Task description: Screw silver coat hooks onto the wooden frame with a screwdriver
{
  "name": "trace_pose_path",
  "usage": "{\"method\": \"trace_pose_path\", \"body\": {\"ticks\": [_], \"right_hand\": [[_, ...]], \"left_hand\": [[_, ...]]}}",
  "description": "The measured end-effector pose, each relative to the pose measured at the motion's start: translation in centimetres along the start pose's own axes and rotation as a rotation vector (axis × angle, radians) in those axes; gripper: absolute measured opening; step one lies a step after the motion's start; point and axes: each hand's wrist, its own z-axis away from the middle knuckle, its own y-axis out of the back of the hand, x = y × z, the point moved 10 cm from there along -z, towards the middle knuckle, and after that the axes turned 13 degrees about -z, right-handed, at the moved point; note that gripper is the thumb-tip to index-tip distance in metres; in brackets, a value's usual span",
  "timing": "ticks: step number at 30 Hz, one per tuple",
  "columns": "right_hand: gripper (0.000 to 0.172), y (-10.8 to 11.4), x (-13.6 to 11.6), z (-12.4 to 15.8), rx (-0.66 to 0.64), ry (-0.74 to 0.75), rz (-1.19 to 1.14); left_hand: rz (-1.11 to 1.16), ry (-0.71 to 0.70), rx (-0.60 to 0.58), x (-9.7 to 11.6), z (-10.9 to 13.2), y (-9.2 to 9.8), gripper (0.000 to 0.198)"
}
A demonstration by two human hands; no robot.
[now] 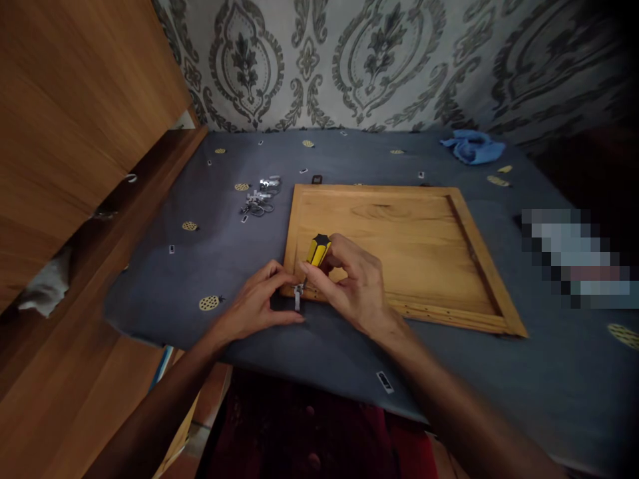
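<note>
The right hand (358, 283) grips a screwdriver (318, 251), likely light, stiff and best held by its handle; the left hand (257, 301) spreads open around a metal hinge (298, 298).

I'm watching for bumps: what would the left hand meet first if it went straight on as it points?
Probably the metal hinge at the near left corner of the wooden panel, by the left hand; whether its fingertips touch it is unclear.
</note>
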Motion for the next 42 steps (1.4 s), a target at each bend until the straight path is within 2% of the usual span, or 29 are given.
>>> {"method": "trace_pose_path", "body": {"ticks": [11, 16, 27, 31, 42], "right_hand": [[0.035, 0.2, 0.2, 0.0, 0.011, -0.020, 0.009], [0.032, 1.2, 0.0, 0.2, 0.104, -0.045, -0.006], [0.034, 0.7, 0.4, 0.5, 0.088, -0.080, -0.023], [0.034, 0.5, 0.2, 0.5, 0.075, -0.031, -0.016], [0.031, 0.1, 0.1, 0.4, 0.032, -0.010, -0.034]], "left_hand": [[0.039, 0.001, -0.015, 0.1, -0.1, 0.1, 0.036], [0.055, -0.009, -0.005, 0.2, -0.1, 0.2, 0.037], [0.030, -0.004, -0.020, 0.2, -0.2, 0.1, 0.034], [0.026, -0.004, -0.024, 0.2, -0.2, 0.0, 0.033], [0.052, -0.002, -0.005, 0.0, -0.3, 0.0, 0.035]]}}
